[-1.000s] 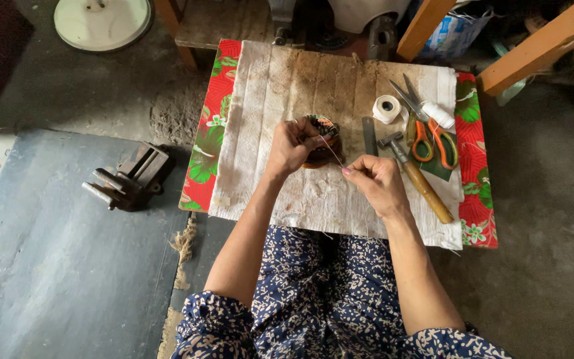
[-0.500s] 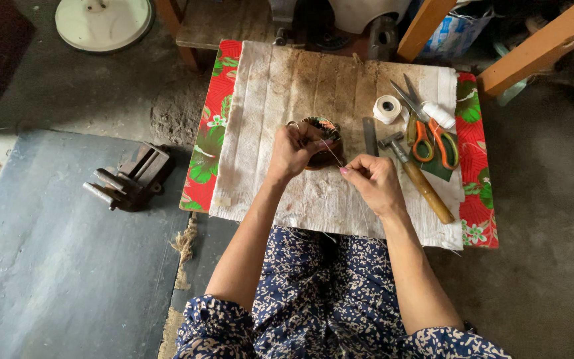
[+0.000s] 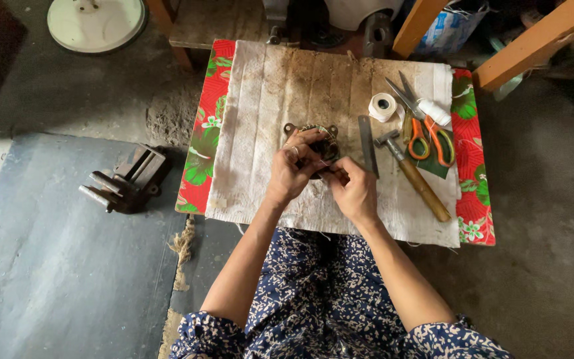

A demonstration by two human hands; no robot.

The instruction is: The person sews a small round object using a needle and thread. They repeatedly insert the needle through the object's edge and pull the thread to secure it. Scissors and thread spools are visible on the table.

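A small round dark metal part point(image 3: 320, 143) with copper-coloured windings lies on the dirty white cloth point(image 3: 267, 106) that covers a low table. My left hand point(image 3: 295, 167) is closed over its near left side and holds it. My right hand point(image 3: 353, 189) is right next to it, fingertips pinched together at the part's near edge, on what looks like a thin thread or wire. The two hands touch each other. Most of the part is hidden under my fingers.
To the right lie a flat metal file point(image 3: 367, 146), a wooden-handled hammer point(image 3: 414, 176), orange-handled scissors point(image 3: 423, 129), a white tape roll point(image 3: 383, 106) and a white spool point(image 3: 435, 112). A red floral cloth point(image 3: 202, 133) edges the table. A bench vise point(image 3: 127, 179) sits on the floor at left.
My right hand has moved left and closer to the part, closing the gap to my left hand; the stretched thread between them is no longer seen.
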